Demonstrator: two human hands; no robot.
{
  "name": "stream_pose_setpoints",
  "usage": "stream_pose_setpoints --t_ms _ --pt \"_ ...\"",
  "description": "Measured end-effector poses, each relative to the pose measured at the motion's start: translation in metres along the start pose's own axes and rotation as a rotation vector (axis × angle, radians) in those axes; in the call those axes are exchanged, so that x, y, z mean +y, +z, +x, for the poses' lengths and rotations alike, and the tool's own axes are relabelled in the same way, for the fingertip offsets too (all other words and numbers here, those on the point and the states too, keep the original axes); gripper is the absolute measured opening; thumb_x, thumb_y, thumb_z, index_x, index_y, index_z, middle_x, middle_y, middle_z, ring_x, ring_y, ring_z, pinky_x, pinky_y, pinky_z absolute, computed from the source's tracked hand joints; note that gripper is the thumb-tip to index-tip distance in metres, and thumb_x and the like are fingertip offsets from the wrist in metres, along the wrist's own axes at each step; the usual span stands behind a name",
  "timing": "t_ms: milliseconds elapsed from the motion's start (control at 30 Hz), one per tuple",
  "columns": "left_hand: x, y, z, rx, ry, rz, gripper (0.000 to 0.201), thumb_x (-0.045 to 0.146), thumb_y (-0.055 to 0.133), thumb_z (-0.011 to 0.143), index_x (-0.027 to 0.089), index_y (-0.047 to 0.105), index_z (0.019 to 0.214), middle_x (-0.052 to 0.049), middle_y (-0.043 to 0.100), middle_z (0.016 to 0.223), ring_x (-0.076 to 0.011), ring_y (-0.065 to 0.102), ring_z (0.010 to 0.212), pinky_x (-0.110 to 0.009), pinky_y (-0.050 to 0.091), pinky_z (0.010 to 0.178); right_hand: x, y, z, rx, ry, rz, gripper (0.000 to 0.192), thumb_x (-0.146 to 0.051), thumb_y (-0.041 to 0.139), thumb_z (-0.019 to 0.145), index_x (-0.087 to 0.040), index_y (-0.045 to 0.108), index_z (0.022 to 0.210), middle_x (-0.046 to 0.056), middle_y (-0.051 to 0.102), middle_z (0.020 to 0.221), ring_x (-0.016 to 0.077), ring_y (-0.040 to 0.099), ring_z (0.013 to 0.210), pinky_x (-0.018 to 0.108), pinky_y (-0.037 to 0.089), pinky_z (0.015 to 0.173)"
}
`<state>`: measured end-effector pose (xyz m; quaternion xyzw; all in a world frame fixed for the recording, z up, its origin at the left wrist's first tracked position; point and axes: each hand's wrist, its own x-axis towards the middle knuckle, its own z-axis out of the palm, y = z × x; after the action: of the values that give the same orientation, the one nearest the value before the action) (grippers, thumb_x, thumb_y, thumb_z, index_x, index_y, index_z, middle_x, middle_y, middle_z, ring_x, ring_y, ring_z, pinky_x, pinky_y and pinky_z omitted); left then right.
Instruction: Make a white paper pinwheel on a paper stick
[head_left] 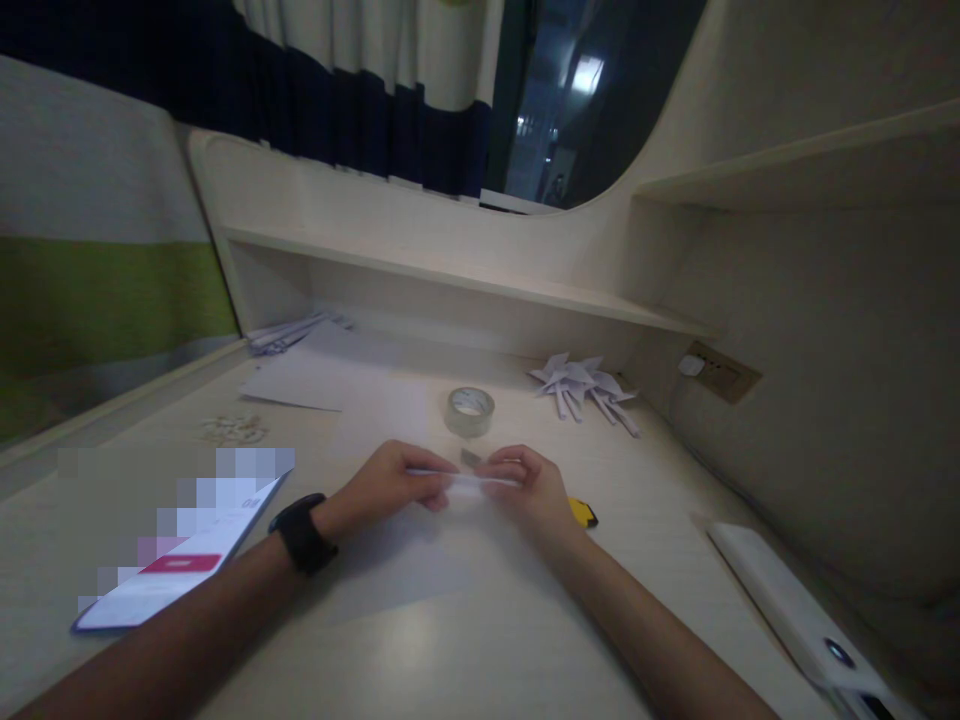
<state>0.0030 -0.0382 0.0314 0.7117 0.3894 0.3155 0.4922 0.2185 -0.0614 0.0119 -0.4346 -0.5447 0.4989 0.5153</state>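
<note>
Two hands meet mid-desk [465, 620]: left hand [397, 485] and right hand [525, 490] each pinch one end of a thin rolled paper strip [466, 478], long axis left-right, spanning between fingertips. Tape roll [469, 411] just behind; yellow cutter [583, 512] beside right hand.

Two hands, left [394, 482] and right [525, 490], share one paper strip [465, 480]. On the counter [465, 640]: one tape roll [469, 411], one phone [176, 570], one yellow cutter [583, 513], one white power bank [795, 610], one flat sheet [300, 385]. One watch [302, 533]. Two heaps of folded paper, at the back left [289, 332] and back right [585, 388]; pieces too many and blurred to count. One wall socket [720, 372].
</note>
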Motion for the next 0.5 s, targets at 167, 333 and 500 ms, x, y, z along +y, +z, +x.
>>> stream_pose_setpoints --t_ms 167,333,500 --pt "0.0080 -0.0005 -0.0019 0.016 0.012 0.065 0.026 0.031 0.068 0.073 0.012 0.075 0.090 -0.006 0.072 0.067 -0.0180 0.067 0.063 -0.027 0.052 0.065 -0.0014 0.0023 0.0010 0.035 0.019 0.025 0.038 -0.035 0.083 0.054 -0.018 0.062 0.081 0.004 0.074 0.077 0.0198 0.068 0.066 0.033 0.056 0.061" --pt "0.0032 -0.0013 -0.0007 -0.024 0.010 -0.001 0.030 0.035 0.068 0.074 0.012 0.073 0.094 -0.007 0.072 0.067 -0.0172 0.066 0.061 -0.027 0.052 0.061 -0.0030 0.0003 0.0003 0.037 -0.019 -0.032 0.035 -0.030 0.083 0.054 -0.019 0.063 0.080 0.004 0.074 0.078 0.0207 0.069 0.072 0.031 0.055 0.066" --pt "0.0001 0.0016 0.0000 0.009 -0.023 -0.027 0.031 0.038 0.069 0.073 0.012 0.073 0.091 -0.007 0.072 0.067 -0.0173 0.066 0.060 -0.028 0.052 0.060 -0.0030 0.0000 -0.0003 0.009 -0.029 -0.048 0.036 -0.031 0.083 0.055 -0.019 0.062 0.083 0.006 0.074 0.083 0.0226 0.070 0.076 0.032 0.054 0.066"
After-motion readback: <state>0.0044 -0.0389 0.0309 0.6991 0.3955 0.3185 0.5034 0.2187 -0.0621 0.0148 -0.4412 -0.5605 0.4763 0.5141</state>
